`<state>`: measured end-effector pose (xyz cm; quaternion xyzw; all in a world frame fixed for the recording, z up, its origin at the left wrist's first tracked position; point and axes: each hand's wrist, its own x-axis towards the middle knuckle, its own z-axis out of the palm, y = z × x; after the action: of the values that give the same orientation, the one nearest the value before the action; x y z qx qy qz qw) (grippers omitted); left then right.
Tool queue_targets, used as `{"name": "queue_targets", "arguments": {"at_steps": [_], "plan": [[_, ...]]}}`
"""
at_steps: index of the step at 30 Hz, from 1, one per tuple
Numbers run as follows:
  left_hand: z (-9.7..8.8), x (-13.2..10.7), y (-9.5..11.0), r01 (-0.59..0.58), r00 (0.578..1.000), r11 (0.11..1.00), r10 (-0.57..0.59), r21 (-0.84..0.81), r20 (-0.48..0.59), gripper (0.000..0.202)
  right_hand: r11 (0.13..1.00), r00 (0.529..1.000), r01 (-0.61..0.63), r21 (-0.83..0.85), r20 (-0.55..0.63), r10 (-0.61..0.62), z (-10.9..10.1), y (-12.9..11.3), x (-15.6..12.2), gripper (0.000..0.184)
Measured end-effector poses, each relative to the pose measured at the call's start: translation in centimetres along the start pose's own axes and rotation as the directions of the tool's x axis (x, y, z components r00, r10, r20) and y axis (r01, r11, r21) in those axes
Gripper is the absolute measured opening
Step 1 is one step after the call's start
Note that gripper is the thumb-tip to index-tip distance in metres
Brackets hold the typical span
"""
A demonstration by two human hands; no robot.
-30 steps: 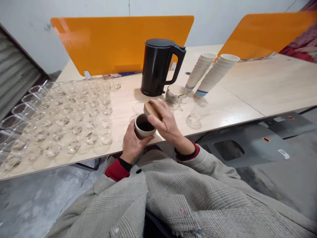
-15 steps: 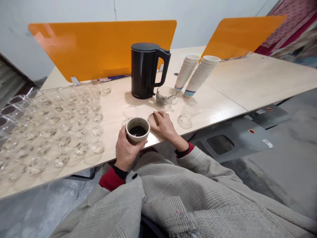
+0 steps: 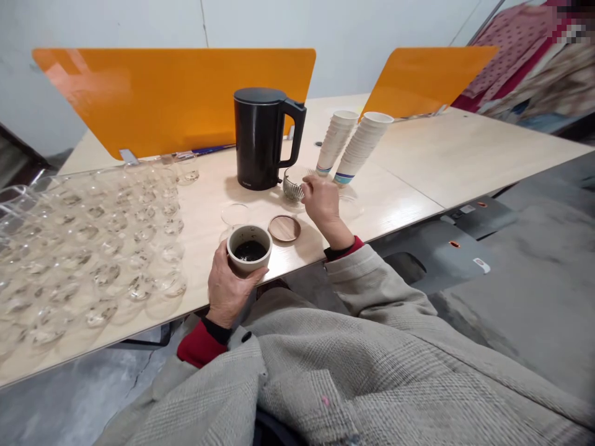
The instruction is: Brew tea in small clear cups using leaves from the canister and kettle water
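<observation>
My left hand (image 3: 230, 279) is wrapped around a pale, grey-rimmed cup (image 3: 250, 265) with dark contents in its bottom, held over the table's front edge. My right hand (image 3: 321, 201) has its fingers curled at the right side of a ribbed glass cup (image 3: 292, 184), where the handle is hidden behind them. Dark bits show inside that glass cup. Between my hands, a round wooden lid (image 3: 284, 228) lies flat on the table. A clear glass disc or dish (image 3: 235, 214) sits just behind the pale cup.
A black electric kettle (image 3: 259, 139) stands behind the glass cup. Two leaning stacks of paper cups (image 3: 365, 145) are to its right. Rows of clear glasses (image 3: 106, 248) with dark bits cover the table's left side. Orange dividers (image 3: 176, 102) rise at the back; a grey chair (image 3: 441, 248) is at right.
My right hand has left the wooden lid and moved away from me to the ribbed glass cup. My left hand still holds the pale cup. The whole view has shifted slightly.
</observation>
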<state>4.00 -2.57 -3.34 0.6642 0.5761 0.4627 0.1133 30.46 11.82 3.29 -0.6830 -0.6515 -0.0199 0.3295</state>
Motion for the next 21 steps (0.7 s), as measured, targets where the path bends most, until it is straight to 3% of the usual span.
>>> {"name": "queue_targets", "arguments": {"at_steps": [4,9,12,14,17,21], "plan": [[0.0,-0.1,0.1,0.015,1.0,1.0,-0.015,-0.019,0.002,0.094,0.997,0.994,-0.072,0.038,-0.081,0.075,-0.4,-0.6,0.8,0.037],[0.1,-0.1,0.2,0.01,1.0,0.999,-0.011,-0.04,-0.005,0.094,0.96,0.934,0.025,0.279,-0.348,0.076,-3.5,-0.3,-1.2,0.032],[0.1,-0.2,0.2,0.008,1.0,0.999,-0.009,-0.051,-0.009,0.095,0.875,0.879,0.136,0.465,-0.463,0.11,-5.9,-1.0,-3.3,0.028],[0.1,-0.2,0.1,0.008,1.0,0.999,-0.009,-0.05,-0.012,0.095,0.785,0.868,0.203,0.585,-0.479,0.133,-7.3,-2.0,-4.8,0.026],[0.1,-0.2,0.1,-0.001,1.0,0.999,0.001,-0.048,-0.012,0.096,0.646,0.89,0.272,0.713,-0.442,0.113,-8.5,-3.8,-6.8,0.022],[0.1,-0.2,0.1,-0.012,1.0,0.999,0.012,-0.048,-0.011,0.098,0.58,0.947,0.301,0.757,-0.31,-0.087,-8.6,-5.9,-9.3,0.015]]}}
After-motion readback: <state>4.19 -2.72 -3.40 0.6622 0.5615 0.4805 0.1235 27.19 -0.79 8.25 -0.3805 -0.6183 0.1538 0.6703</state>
